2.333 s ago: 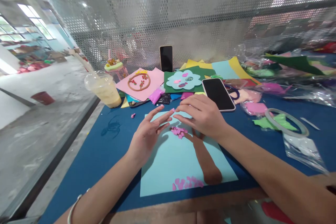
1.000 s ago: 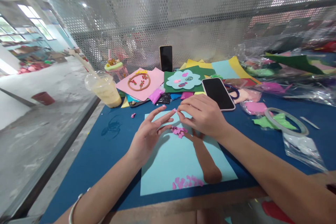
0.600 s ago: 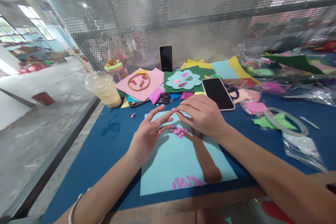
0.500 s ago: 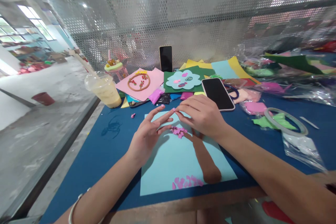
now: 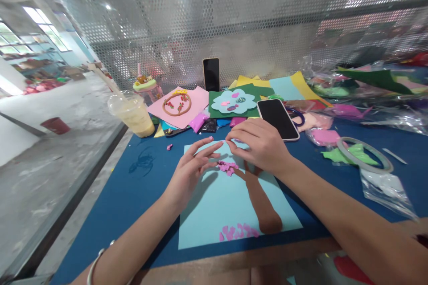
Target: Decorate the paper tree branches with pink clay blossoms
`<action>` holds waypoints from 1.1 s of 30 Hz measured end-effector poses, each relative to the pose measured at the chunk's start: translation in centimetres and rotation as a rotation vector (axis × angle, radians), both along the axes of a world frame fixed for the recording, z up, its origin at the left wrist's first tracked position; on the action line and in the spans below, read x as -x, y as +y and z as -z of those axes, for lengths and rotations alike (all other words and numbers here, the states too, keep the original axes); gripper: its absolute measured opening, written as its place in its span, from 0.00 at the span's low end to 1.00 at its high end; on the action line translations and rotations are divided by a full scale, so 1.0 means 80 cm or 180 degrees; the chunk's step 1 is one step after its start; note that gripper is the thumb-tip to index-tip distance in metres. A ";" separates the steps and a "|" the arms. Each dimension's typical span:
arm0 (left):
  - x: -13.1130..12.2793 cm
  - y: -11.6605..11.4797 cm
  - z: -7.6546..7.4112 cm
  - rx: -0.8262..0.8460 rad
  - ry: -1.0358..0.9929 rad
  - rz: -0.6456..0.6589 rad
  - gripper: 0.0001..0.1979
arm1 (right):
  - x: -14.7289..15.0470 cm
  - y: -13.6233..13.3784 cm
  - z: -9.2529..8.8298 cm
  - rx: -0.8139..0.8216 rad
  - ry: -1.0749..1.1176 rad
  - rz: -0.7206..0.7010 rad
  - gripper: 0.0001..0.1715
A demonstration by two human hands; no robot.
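Over the far part of a light blue sheet [image 5: 200, 213], my left hand [image 5: 190, 167] is open with its fingers stretched out and spread. My right hand [image 5: 257, 142] is closed in a pinch beside the left fingertips, on what looks like a small bit of pink clay, mostly hidden by the fingers. Below the hands, a cluster of pink clay bits [image 5: 228, 168] sits at the branch of a brown clay tree trunk [image 5: 262, 200]. More flat pink clay pieces [image 5: 237, 231] lie along the sheet's near edge.
A cup of pale drink [image 5: 135, 118] stands at the table's left edge. Behind the sheet are a pink card with a brown ring [image 5: 190, 98], clay packets [image 5: 199, 121] and a phone [image 5: 278, 119]. At right lie a tape roll [image 5: 364, 156] and plastic bags [image 5: 388, 189].
My right hand's pinch has drawn slightly away from the left fingertips. The pink bit seen between the hands no longer shows there. My left fingers have dipped a little; the sheet has stayed put.
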State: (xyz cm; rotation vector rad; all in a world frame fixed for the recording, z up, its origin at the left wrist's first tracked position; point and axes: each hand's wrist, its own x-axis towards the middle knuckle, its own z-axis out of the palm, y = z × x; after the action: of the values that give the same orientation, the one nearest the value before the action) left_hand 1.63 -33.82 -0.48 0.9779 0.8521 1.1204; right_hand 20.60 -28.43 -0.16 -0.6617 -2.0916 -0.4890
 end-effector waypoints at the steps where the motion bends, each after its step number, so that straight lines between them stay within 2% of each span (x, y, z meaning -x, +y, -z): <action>1: 0.000 0.000 0.001 -0.0062 0.0096 -0.0021 0.19 | 0.000 0.000 0.000 0.0053 0.0039 -0.0062 0.06; 9: -0.005 0.002 0.002 -0.0661 0.1250 -0.0711 0.09 | 0.004 -0.007 -0.001 0.0525 0.0314 -0.0521 0.05; 14: -0.003 0.003 0.003 -0.0937 0.1683 -0.0729 0.09 | 0.008 -0.008 0.000 0.0655 0.0311 -0.0644 0.04; 21: -0.002 0.001 0.004 -0.1358 0.2268 -0.0883 0.09 | 0.009 -0.009 0.003 0.0849 0.0375 -0.0594 0.04; 33: -0.003 0.001 0.007 -0.1735 0.2745 -0.1198 0.06 | 0.011 -0.007 0.006 0.0889 0.0242 -0.0526 0.04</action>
State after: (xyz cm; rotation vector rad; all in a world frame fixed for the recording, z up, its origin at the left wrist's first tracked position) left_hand 1.85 -33.74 -1.03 1.8789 1.5027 1.2835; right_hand 19.75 -29.02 -0.65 -0.6475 -2.1392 -0.0777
